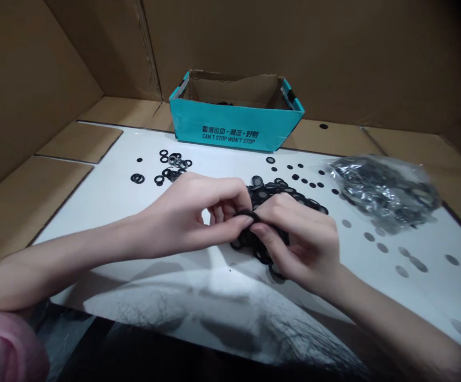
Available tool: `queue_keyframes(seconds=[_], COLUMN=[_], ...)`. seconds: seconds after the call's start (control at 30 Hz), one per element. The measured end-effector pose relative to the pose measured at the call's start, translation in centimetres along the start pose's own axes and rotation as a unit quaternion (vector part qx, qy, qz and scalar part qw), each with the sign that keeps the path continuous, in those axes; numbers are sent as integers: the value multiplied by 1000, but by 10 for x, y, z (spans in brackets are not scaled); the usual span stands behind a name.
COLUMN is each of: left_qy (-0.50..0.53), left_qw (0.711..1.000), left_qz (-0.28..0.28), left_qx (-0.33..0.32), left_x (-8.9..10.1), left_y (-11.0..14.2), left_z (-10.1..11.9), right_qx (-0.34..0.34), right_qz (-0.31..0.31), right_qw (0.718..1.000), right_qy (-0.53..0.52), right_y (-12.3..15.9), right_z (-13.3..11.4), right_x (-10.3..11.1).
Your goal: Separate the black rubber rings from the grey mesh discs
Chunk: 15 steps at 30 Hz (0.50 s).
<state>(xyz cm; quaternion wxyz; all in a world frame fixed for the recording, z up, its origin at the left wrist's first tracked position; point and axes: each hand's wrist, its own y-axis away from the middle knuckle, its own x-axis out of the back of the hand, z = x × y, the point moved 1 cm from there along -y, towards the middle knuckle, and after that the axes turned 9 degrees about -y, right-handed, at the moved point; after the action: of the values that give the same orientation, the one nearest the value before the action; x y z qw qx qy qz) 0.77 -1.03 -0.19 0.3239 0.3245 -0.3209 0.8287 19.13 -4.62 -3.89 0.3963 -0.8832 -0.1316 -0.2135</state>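
Between my two hands, over the middle of the white table, is a small black ring (248, 214). My left hand (210, 209) pinches its left side between thumb and fingers. On the other side, the thumb and fingers of my right hand (299, 233) close on the same ring. Whether its centre is filled I cannot tell, as the fingers cover much of it. Beneath and behind my hands lies a heap of black rings (278, 191), several with grey discs inside; my right hand hides part of the heap.
A turquoise cardboard box (234, 124) stands at the back, with dark pieces inside. Loose black rings (178, 161) lie at the left. Small black discs (312, 185) are scattered at the right, near a clear plastic bag (385, 191) of dark pieces and several grey discs (382, 248). Cardboard walls surround the table.
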Motion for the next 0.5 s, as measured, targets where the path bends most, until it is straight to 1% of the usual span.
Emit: queue_keyframes(seconds=[0.07, 0.13, 0.17, 0.2, 0.27, 0.3, 0.37, 0.4, 0.5], left_qy=[-2, 10, 14, 15, 3, -8, -27, -33, -39], left_qw=[1000, 1000, 1000, 1000, 998, 995, 991, 990, 993], left_qz=[6, 2, 1, 5, 30, 45, 63, 64, 47], left_qx=[-6, -11, -14, -25, -64, -87, -118, -122, -104], left_x=[0, 0, 0, 1, 1, 1, 1, 1, 0], left_y=[0, 0, 0, 0, 0, 1, 2, 2, 4], left_z=[0, 0, -1, -2, -2, -2, -2, -2, 0], right_qx=[-35, -108, -148, -186, -243, -263, -288, -293, -299], right_qz=[5, 10, 13, 15, 9, 4, -4, -4, -4], right_qw=[999, 988, 975, 956, 910, 890, 861, 853, 839], right_qy=[-28, -109, -166, -226, -335, -374, -419, -432, -455], right_y=[0, 2, 3, 5, 9, 11, 13, 13, 11], right_z=[0, 2, 4, 6, 10, 12, 13, 13, 11], right_x=[0, 0, -1, -2, -5, -7, -10, -11, -13])
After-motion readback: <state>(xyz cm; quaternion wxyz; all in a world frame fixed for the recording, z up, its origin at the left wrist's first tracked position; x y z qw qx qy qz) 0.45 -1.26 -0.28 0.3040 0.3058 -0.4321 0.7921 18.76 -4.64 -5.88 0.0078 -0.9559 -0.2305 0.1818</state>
